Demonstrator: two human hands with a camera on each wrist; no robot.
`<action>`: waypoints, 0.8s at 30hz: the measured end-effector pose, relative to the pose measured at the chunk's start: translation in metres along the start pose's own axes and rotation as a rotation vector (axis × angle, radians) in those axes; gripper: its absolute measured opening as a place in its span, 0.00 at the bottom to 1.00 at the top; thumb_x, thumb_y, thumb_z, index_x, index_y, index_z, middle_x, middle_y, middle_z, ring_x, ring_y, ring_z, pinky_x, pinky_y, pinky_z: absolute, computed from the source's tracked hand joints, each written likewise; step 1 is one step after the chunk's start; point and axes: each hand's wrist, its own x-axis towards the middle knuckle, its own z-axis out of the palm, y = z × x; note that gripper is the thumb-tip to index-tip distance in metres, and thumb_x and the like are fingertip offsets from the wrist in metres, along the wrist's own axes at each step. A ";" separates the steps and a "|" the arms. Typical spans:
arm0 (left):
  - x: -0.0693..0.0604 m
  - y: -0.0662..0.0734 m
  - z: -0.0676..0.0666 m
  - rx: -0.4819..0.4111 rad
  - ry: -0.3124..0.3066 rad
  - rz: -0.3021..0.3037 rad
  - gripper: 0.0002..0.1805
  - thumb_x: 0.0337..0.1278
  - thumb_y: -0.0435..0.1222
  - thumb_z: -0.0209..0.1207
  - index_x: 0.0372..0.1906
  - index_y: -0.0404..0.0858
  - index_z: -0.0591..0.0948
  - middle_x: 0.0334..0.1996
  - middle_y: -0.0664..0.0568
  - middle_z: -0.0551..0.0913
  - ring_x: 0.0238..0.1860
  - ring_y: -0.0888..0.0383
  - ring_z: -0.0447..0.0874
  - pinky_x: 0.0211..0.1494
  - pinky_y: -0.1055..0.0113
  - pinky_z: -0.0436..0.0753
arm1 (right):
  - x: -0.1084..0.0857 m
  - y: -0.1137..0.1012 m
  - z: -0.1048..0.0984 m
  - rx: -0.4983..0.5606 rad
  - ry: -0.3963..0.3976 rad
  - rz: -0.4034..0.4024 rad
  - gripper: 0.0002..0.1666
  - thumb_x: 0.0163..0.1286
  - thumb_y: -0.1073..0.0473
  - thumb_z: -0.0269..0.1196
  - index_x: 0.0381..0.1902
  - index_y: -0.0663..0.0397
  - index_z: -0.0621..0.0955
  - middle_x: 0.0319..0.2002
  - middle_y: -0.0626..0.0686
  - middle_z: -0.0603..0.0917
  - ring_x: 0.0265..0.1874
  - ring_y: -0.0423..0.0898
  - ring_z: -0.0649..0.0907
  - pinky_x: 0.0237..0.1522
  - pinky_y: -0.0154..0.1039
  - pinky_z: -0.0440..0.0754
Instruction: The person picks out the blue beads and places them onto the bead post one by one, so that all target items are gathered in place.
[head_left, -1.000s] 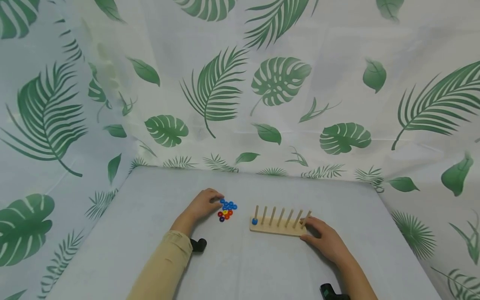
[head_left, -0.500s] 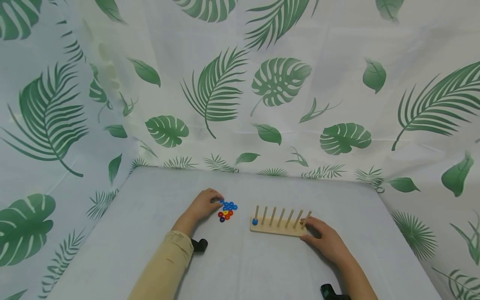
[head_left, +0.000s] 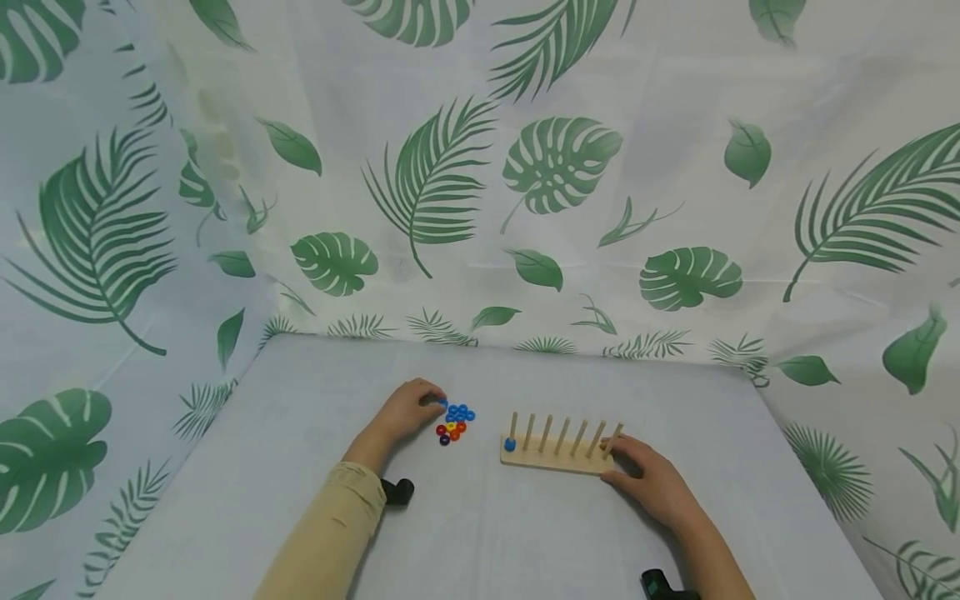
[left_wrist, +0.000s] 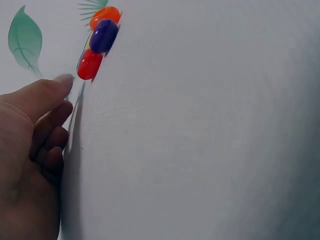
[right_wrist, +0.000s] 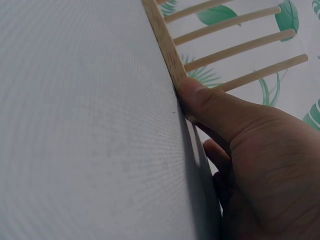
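My left hand [head_left: 408, 410] pinches a blue bead [head_left: 443, 403] between thumb and fingertips, at the left edge of a bead cluster; the fingers hide most of it. Several blue beads [head_left: 461, 412] lie beside it, with a yellow bead [head_left: 452, 426], red bead [head_left: 441, 430], orange bead [head_left: 454, 435] and dark purple bead [left_wrist: 104, 36] nearer me. To the right stands a wooden peg board [head_left: 555, 459] with a row of upright pegs. One blue bead [head_left: 510, 445] sits low on its leftmost peg. My right hand [head_left: 652, 481] grips the board's right end, thumb on the front edge.
A white cloth covers the table [head_left: 480, 533]. Leaf-print curtains [head_left: 450, 192] rise behind it and at both sides. Black wrist devices, such as the left strap mount [head_left: 399, 492], jut out near each forearm.
The pinched blue bead has shifted slightly left, away from the other blue beads and further into my left fingertips. My right hand and the peg board stay where they were.
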 end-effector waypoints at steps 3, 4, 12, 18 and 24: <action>-0.002 0.002 -0.002 -0.013 0.001 -0.018 0.11 0.63 0.43 0.63 0.48 0.47 0.83 0.52 0.52 0.83 0.56 0.51 0.79 0.64 0.52 0.74 | -0.001 -0.001 0.000 -0.001 -0.001 -0.004 0.36 0.58 0.35 0.68 0.61 0.44 0.78 0.71 0.61 0.70 0.71 0.67 0.65 0.68 0.67 0.59; -0.002 0.003 -0.003 -0.013 0.002 -0.024 0.10 0.63 0.43 0.63 0.48 0.48 0.83 0.50 0.53 0.83 0.54 0.52 0.79 0.63 0.53 0.75 | -0.001 -0.001 -0.001 -0.002 0.000 -0.004 0.36 0.58 0.36 0.68 0.61 0.44 0.78 0.71 0.61 0.70 0.71 0.66 0.65 0.68 0.67 0.59; -0.003 0.013 -0.010 -0.011 -0.006 -0.058 0.10 0.64 0.43 0.63 0.48 0.50 0.83 0.38 0.57 0.82 0.42 0.59 0.77 0.52 0.58 0.78 | 0.000 0.000 0.000 -0.016 0.006 -0.015 0.36 0.58 0.35 0.68 0.60 0.44 0.78 0.70 0.62 0.70 0.71 0.67 0.65 0.67 0.68 0.60; -0.002 0.020 -0.014 -0.014 0.001 -0.013 0.11 0.65 0.43 0.62 0.51 0.49 0.83 0.40 0.58 0.83 0.42 0.59 0.77 0.50 0.60 0.79 | 0.000 0.000 -0.001 -0.011 0.007 -0.016 0.36 0.58 0.36 0.68 0.61 0.44 0.78 0.70 0.62 0.70 0.71 0.67 0.65 0.68 0.68 0.60; -0.001 0.030 -0.016 -0.035 -0.001 0.021 0.11 0.66 0.46 0.61 0.50 0.52 0.82 0.39 0.60 0.82 0.42 0.60 0.77 0.46 0.63 0.78 | 0.000 -0.001 -0.001 -0.008 0.000 -0.008 0.36 0.58 0.35 0.68 0.62 0.44 0.78 0.70 0.62 0.70 0.71 0.67 0.65 0.67 0.68 0.60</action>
